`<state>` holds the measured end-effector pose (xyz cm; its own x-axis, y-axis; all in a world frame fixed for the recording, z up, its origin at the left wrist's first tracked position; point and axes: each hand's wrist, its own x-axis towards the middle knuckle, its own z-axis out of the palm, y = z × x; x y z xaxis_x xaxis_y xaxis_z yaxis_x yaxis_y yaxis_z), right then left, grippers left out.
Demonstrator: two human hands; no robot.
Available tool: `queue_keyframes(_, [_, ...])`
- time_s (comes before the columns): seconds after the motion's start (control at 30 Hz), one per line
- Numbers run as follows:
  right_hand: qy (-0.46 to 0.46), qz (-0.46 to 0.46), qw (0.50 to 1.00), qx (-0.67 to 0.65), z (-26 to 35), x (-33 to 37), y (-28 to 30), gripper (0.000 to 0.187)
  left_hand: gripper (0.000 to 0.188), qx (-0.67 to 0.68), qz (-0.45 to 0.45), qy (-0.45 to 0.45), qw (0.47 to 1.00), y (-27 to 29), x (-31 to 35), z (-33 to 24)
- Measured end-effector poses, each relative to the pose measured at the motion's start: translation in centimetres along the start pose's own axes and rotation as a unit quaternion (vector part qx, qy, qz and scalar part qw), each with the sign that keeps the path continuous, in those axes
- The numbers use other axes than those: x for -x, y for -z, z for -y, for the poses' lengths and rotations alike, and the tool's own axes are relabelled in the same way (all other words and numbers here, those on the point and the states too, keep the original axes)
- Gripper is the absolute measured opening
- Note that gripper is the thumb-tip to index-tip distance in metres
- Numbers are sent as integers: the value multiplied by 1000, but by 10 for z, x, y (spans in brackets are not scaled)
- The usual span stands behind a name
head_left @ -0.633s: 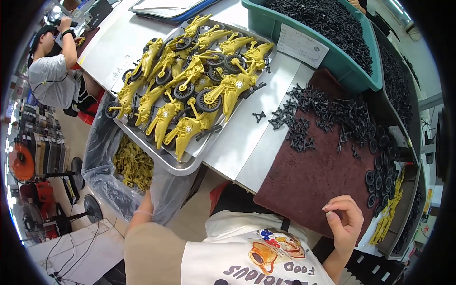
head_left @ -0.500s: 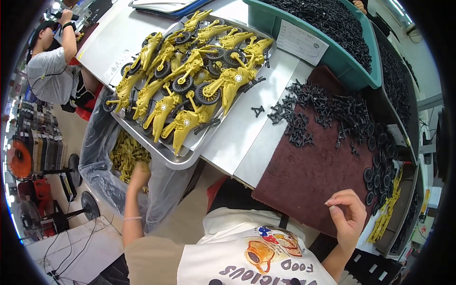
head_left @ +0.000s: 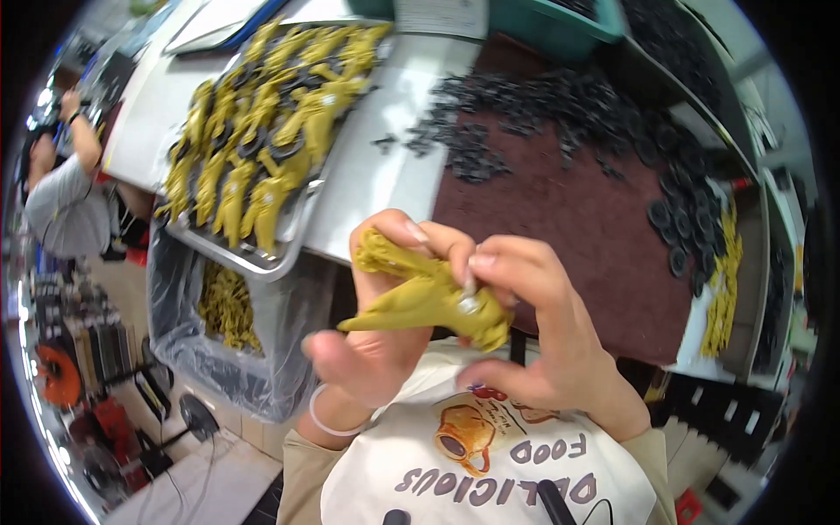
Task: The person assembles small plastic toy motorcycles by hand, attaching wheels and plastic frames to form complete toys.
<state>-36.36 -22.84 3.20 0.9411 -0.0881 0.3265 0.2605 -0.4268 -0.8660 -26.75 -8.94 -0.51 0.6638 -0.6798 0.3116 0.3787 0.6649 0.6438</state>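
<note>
In front of my chest is a yellow plastic toy motorcycle body (head_left: 418,304), slightly blurred, with no wheels visible on it. My left hand (head_left: 378,357) holds it from behind and above, fingers curled over its top edge and thumb out to the side. Opposite, my right hand (head_left: 560,328) grips its right end, with fingertips on the upper edge and thumb below. A metal tray (head_left: 293,254) at the left bears several yellow toy motorcycles (head_left: 229,197) with black wheels. Below it, a bin lined with clear plastic (head_left: 293,337) contains more yellow parts (head_left: 226,302).
On a dark red mat (head_left: 560,236) lie a heap of small black parts (head_left: 472,114) and black wheels (head_left: 678,214). Yellow strip-like pieces (head_left: 724,280) lie along the right edge. A teal bin (head_left: 551,31) stands at the back. Another person (head_left: 74,206) is at the far left.
My left hand has come up from the lined bin with a yellow motorcycle body. My right hand has moved left to meet it, and the view has shifted.
</note>
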Motion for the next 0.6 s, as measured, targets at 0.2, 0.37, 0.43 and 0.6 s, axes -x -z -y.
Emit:
queue_keyframes(0.2, [-24, -81, 990, 109, -13, 33, 26, 66, 24, 17, -5, 148, 989, -21, -5, 26])
queue_keyframes(0.37, [28, -58, 990, 124, -10, 36, 44, 45, 24, -229, -20, 124, 965, -41, -2, 37])
queue_keyframes(0.43, [-8, -79, 994, 69, -8, 35, 46, 32, 27, -247, 6, 47, 968, -38, -3, 45])
queue_keyframes(0.6, [26, -142, 989, -28, -13, 42, 57, 21, 20, -523, 36, -20, 851, -43, -10, 45])
